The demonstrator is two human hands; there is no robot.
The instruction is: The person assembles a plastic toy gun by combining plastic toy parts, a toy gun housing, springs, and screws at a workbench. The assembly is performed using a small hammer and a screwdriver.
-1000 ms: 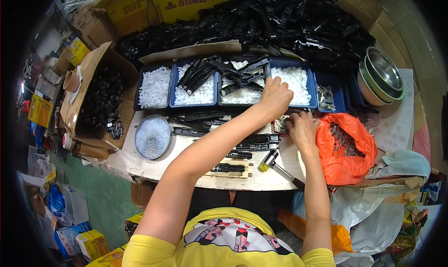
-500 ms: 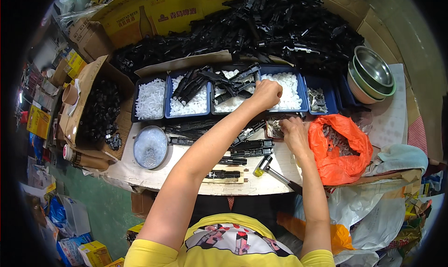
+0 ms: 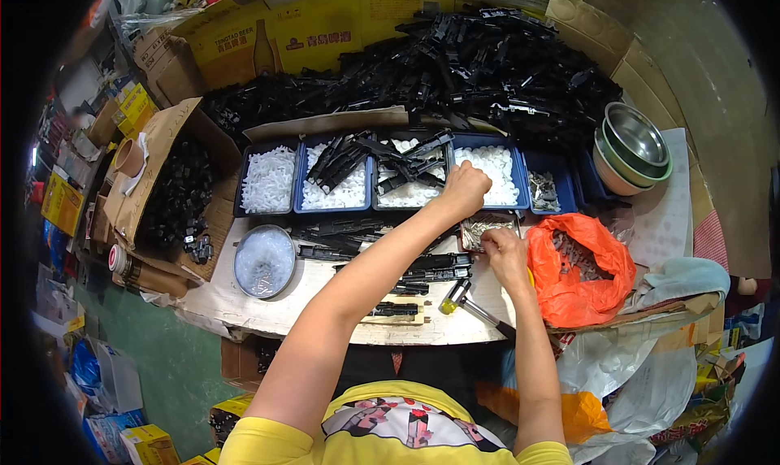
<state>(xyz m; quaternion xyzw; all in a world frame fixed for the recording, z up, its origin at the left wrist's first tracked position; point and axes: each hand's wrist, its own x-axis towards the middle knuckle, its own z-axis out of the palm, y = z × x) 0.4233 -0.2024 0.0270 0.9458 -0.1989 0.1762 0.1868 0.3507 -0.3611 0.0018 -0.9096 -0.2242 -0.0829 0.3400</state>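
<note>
Where metal pieces (image 3: 474, 232) glint in a shallow box (image 3: 490, 215), its long axis running left to right just near of the blue trays, the right hand (image 3: 505, 254) bends its fingers over the near right part. The left hand (image 3: 467, 190) curls over the near edge of a tray (image 3: 512, 208) of white pieces (image 3: 489, 162); I cannot tell how tight either grip is, or on what. Black assemblies (image 3: 443, 262) lie lengthwise left to right, nearer on the table (image 3: 443, 330). A hammer (image 3: 481, 310) points its head far left, handle near right. Right sits an orange-red bag (image 3: 578, 302); left, a round dish (image 3: 292, 263); far, a black heap (image 3: 487, 67).
</note>
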